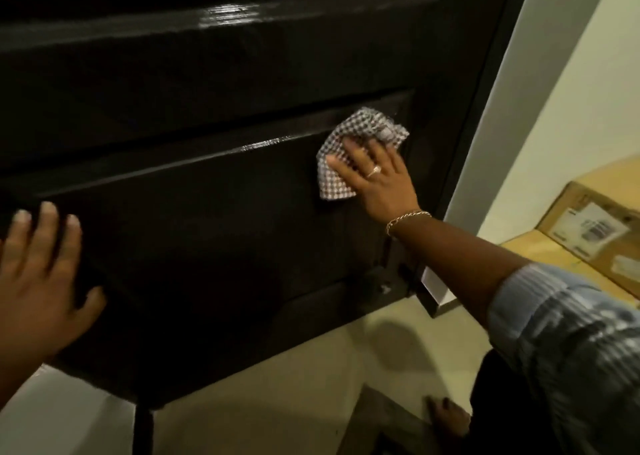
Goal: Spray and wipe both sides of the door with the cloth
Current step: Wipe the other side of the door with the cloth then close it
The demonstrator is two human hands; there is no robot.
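Note:
A dark panelled door (207,212) fills most of the view, its lower half facing me. My right hand (377,180) presses a checkered cloth (349,135) flat against the door's lower panel, near its right edge, fingers spread straight over the fabric. My left hand (41,274) rests flat on the door at the far left, fingers extended upward. Wet streaks shine on the raised ledges of the door. No spray bottle is in view.
A white wall and the door frame (485,125) stand to the right. A cardboard box with labels (595,236) lies on the floor at right. Pale floor tiles (311,385) spread below the door. A foot (450,420) shows at the bottom.

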